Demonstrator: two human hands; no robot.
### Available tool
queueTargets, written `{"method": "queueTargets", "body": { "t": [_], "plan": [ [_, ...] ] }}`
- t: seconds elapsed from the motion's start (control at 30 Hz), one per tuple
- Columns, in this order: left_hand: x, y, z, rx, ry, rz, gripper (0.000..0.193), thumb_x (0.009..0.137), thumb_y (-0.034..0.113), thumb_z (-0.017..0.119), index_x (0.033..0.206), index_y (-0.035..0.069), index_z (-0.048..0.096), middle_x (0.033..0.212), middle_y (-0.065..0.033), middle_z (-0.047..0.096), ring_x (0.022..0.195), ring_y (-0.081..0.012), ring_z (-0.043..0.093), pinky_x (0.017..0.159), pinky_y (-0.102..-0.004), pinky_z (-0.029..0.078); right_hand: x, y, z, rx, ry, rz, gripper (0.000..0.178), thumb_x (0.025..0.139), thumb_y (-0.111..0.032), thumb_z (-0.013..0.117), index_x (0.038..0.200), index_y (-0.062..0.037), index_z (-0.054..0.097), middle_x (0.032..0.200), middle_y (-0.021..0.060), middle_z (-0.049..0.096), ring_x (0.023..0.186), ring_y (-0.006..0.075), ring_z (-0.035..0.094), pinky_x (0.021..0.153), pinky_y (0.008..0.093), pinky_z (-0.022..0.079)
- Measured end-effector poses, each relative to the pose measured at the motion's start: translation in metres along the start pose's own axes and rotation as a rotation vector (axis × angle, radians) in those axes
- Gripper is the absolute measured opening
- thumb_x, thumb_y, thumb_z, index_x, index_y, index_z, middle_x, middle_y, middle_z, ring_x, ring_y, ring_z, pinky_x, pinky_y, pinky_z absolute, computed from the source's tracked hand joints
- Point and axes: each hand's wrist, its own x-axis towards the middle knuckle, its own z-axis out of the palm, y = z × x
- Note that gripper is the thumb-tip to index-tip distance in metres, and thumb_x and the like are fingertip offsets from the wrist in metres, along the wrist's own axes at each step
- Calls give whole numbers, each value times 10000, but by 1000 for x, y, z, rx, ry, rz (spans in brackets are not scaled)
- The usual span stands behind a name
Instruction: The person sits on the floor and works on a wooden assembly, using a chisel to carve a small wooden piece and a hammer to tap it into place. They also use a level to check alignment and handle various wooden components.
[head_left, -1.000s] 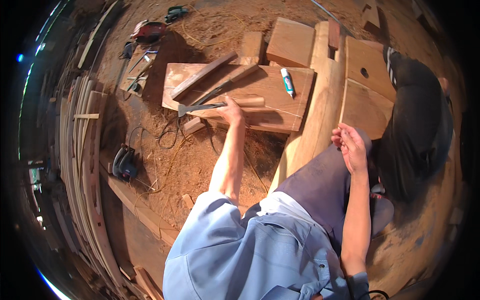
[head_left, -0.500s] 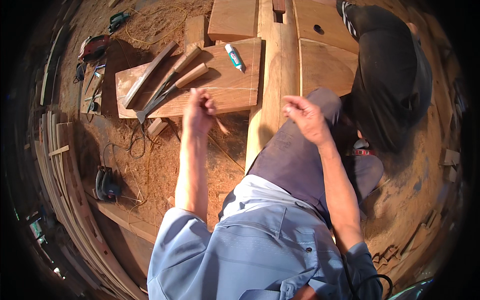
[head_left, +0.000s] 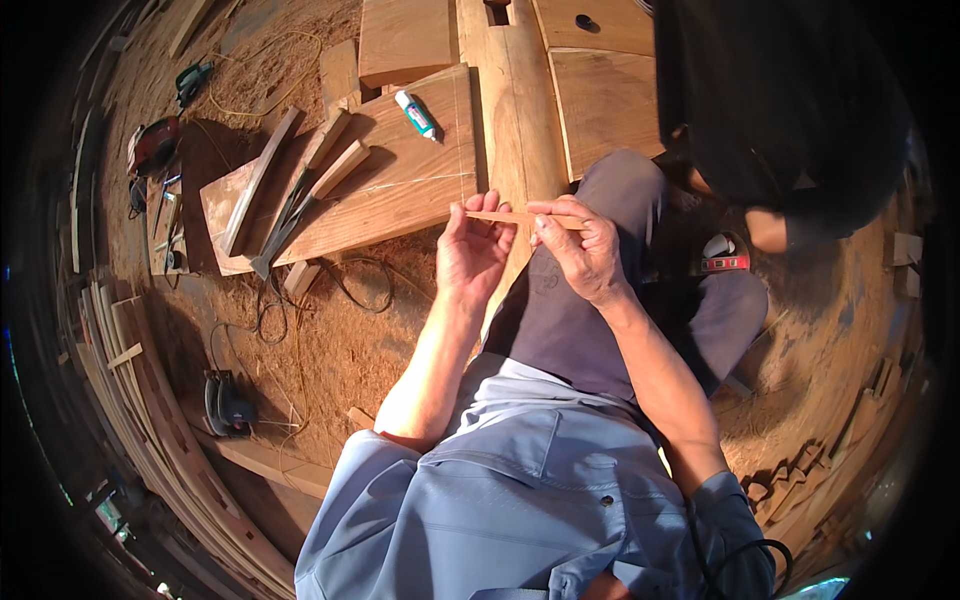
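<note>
Between my two hands, above my raised thigh, is a thin pointed wood sliver (head_left: 505,217). My left hand (head_left: 474,262), palm up, has its tip between thumb and fingers. My right hand (head_left: 588,252) pinches the other end between thumb and forefinger. Just beyond my left hand lies a broad wooden board (head_left: 410,195) with white lines marked on it. Two chisels, one with a pale wooden handle (head_left: 340,170), rest on the board beside a squared wooden stick (head_left: 262,182). A white and teal tube (head_left: 416,115) lies near the board's far right corner.
A pale round log (head_left: 508,120) runs away from me. A person in dark clothes (head_left: 780,110) is close on my right, near a small red level (head_left: 725,263). To the left are a circular saw (head_left: 228,405), a red power tool (head_left: 152,146), cords and stacked timber (head_left: 170,400).
My hands, apart before, have come together at the sliver, which hung from my left hand. The person at the right has leaned closer, and the view has shifted.
</note>
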Motion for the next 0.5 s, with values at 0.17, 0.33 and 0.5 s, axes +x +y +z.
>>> {"method": "queueTargets", "body": {
  "t": [0.17, 0.33, 0.5],
  "plan": [
    [-5, 35, -55, 765, 198, 389, 339, 1024, 338, 558, 1151, 27, 605, 1053, -119, 700, 998, -208, 649, 847, -342, 531, 6, -3, -32, -108, 83, 26, 236, 988, -127, 622, 1166, 17, 678, 903, 46, 683, 798, 92, 658, 738, 225, 527],
    [-30, 4, -121, 1481, 282, 85, 744, 964, 511, 591, 1465, 4, 379, 1403, -264, 494, 1269, -347, 533, 1084, -435, 429, 26, -7, -54, -44, 39, 190, 319, 1018, -215, 594, 1219, 25, 654, 974, 64, 704, 837, 96, 651, 780, 224, 507],
    [-11, -57, -142, 1740, 321, 261, 1056, 882, 687, 550, 1540, -49, 176, 1539, -331, 270, 1441, -443, 273, 1190, -477, 254, 75, 6, -65, 239, 15, 369, 268, 993, -236, 630, 1143, -15, 657, 882, 36, 690, 773, 118, 663, 735, 249, 528]
  ]
}}
